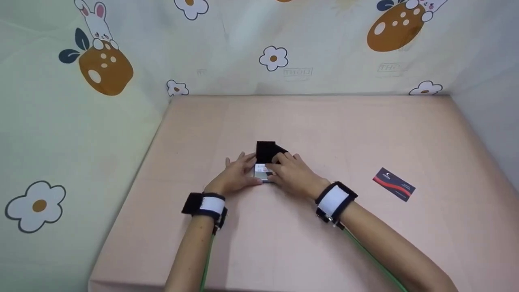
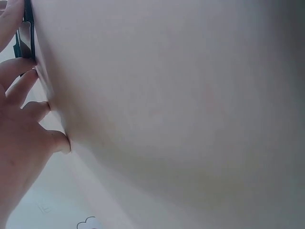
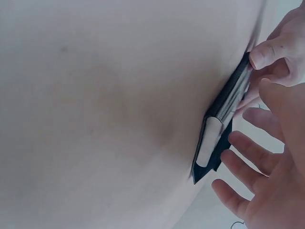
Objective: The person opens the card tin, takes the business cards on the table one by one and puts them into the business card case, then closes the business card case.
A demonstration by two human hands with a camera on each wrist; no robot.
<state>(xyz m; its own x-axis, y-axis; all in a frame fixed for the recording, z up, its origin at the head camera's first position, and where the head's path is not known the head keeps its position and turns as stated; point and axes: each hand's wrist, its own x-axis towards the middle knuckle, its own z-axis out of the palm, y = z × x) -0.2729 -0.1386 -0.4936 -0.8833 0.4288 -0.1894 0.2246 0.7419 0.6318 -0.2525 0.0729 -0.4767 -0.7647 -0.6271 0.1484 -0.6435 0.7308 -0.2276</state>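
A small black card holder (image 1: 266, 152) lies on the table with its dark flaps spread, and pale cards (image 1: 261, 173) show inside its near half. My left hand (image 1: 234, 176) grips its left side, thumb at the near edge and fingers at the far left. Over the right side reaches my right hand (image 1: 295, 173), fingers loosely bent, index fingertip over the cards and thumb near the front edge. In the right wrist view the card holder (image 3: 220, 119) shows a stack between its covers, with the right fingers (image 3: 240, 171) spread apart beside it.
A dark business card (image 1: 394, 184) with a red stripe lies to the right on the pink-covered table (image 1: 324, 125). Patterned cloth walls (image 1: 227, 48) stand behind and at the left. Green cables (image 1: 371, 257) run from both wrist straps along the forearms.
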